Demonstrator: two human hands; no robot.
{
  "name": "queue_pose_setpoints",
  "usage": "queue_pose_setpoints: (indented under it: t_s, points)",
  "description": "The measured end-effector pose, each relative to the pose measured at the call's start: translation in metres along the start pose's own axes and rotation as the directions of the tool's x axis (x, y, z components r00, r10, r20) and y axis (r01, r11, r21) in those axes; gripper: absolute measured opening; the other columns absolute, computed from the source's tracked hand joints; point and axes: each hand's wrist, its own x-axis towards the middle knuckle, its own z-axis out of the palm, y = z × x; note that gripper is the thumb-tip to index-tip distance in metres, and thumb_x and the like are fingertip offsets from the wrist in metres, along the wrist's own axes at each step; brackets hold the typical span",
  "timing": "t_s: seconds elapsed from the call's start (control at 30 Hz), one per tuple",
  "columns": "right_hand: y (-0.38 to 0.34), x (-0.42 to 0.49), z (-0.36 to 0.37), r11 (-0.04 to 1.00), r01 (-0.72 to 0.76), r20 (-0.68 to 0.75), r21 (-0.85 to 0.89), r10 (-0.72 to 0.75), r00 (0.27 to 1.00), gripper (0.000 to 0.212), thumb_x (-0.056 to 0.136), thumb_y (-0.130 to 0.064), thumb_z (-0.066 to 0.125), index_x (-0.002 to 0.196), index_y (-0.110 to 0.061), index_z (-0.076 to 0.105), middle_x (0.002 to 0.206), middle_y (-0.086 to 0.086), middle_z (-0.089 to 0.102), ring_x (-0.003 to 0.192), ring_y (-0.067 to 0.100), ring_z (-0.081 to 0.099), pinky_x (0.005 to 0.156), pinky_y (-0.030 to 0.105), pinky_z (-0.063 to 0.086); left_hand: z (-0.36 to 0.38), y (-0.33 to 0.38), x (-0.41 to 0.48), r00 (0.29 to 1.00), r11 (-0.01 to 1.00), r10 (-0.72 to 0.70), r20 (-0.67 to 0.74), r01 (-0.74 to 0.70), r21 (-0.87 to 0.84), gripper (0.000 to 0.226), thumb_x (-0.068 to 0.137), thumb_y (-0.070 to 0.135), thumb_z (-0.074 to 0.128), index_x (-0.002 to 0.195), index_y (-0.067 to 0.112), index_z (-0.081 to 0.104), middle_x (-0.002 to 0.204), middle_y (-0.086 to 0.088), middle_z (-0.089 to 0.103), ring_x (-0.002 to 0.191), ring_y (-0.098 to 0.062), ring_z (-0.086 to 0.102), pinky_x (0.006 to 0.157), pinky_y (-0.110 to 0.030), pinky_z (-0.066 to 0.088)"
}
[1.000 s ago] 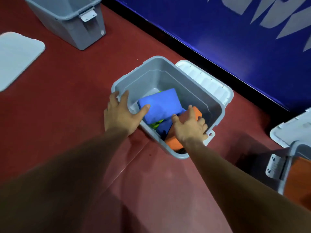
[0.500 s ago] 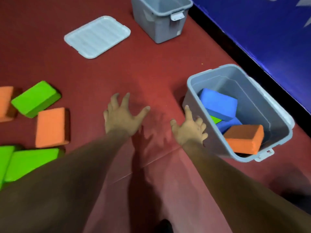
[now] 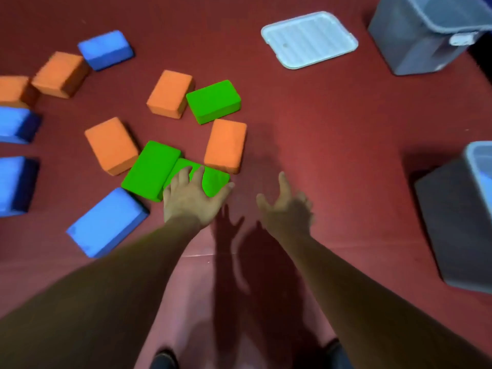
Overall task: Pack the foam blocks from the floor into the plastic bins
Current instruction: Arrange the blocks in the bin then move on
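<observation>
Several orange, green and blue foam blocks lie scattered on the red floor at left and centre. My left hand (image 3: 193,197) is spread open over the near end of a green block (image 3: 213,181), which lies beside another green block (image 3: 151,170). My right hand (image 3: 287,209) hovers open over bare floor, holding nothing, a little right of an orange block (image 3: 226,145). A blue block (image 3: 106,222) lies just left of my left forearm. The grey plastic bin (image 3: 458,217) stands at the right edge, mostly cut off.
A second grey bin (image 3: 415,35) stands at the top right, with a white lid (image 3: 308,39) flat on the floor to its left. More blocks line the left edge. Bare red floor stretches between my hands and the bins.
My hands left the bin with its blocks inside, and the view swung left to the scattered blocks. My left hand now reaches over a green block; both hands stay empty.
</observation>
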Motion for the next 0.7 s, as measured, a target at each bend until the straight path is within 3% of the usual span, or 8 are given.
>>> queue_pose_setpoints:
  t_s: [0.13, 0.27, 0.37, 0.47, 0.7]
  points:
    - [-0.058, -0.031, 0.066, 0.999, 0.023, 0.038, -0.042, -0.022, 0.999, 0.078, 0.090, -0.060, 0.056, 0.159, -0.042, 0.023, 0.145, 0.017, 0.046, 0.135, 0.038, 0.040, 0.109, 0.054, 0.032, -0.014, -0.097, -0.003, 0.998, 0.998, -0.056, 0.019, 0.057, -0.019, 0.097, 0.082, 0.087, 0.040, 0.153, 0.022, 0.040, 0.159, -0.010, 0.033, 0.146, -0.029, 0.028, 0.116, -0.050, 0.024]
    - [-0.109, -0.069, 0.136, 0.989, 0.113, 0.123, -0.092, -0.102, 0.987, 0.078, 0.091, -0.059, 0.056, 0.159, -0.036, 0.025, 0.138, 0.020, 0.049, 0.130, 0.041, 0.045, 0.108, 0.052, 0.036, -0.023, -0.191, -0.012, 0.993, 0.994, -0.104, 0.058, 0.102, 0.031, 0.110, 0.069, 0.093, 0.022, 0.153, 0.023, 0.038, 0.158, -0.010, 0.033, 0.146, -0.029, 0.027, 0.117, -0.049, 0.022]
    - [-0.143, -0.095, 0.177, 0.969, 0.193, 0.190, -0.153, -0.163, 0.968, 0.081, 0.089, -0.058, 0.057, 0.160, -0.037, 0.022, 0.138, 0.019, 0.046, 0.130, 0.040, 0.042, 0.107, 0.053, 0.036, -0.028, -0.248, -0.016, 0.985, 0.985, -0.158, 0.075, 0.152, 0.079, 0.101, 0.079, 0.088, 0.038, 0.158, 0.025, 0.029, 0.162, -0.011, 0.026, 0.149, -0.029, 0.023, 0.119, -0.050, 0.019]
    - [-0.165, -0.101, 0.197, 0.943, 0.266, 0.222, -0.200, -0.221, 0.950, 0.080, 0.090, -0.054, 0.057, 0.160, -0.037, 0.022, 0.143, 0.017, 0.043, 0.136, 0.038, 0.036, 0.107, 0.053, 0.033, -0.029, -0.281, -0.012, 0.976, 0.974, -0.210, 0.061, 0.203, 0.099, 0.102, 0.081, 0.084, 0.041, 0.161, 0.026, 0.016, 0.163, -0.011, 0.021, 0.150, -0.030, 0.019, 0.119, -0.051, 0.018]
    - [-0.195, -0.060, 0.237, 0.894, 0.342, 0.260, -0.289, -0.271, 0.927, 0.080, 0.087, -0.060, 0.055, 0.158, -0.040, 0.024, 0.146, 0.017, 0.043, 0.138, 0.039, 0.034, 0.109, 0.054, 0.030, -0.017, -0.309, 0.028, 0.957, 0.960, -0.249, 0.150, 0.224, 0.165, 0.106, 0.074, 0.090, 0.018, 0.161, 0.032, 0.003, 0.168, -0.008, 0.008, 0.154, -0.028, 0.005, 0.123, -0.052, 0.010]
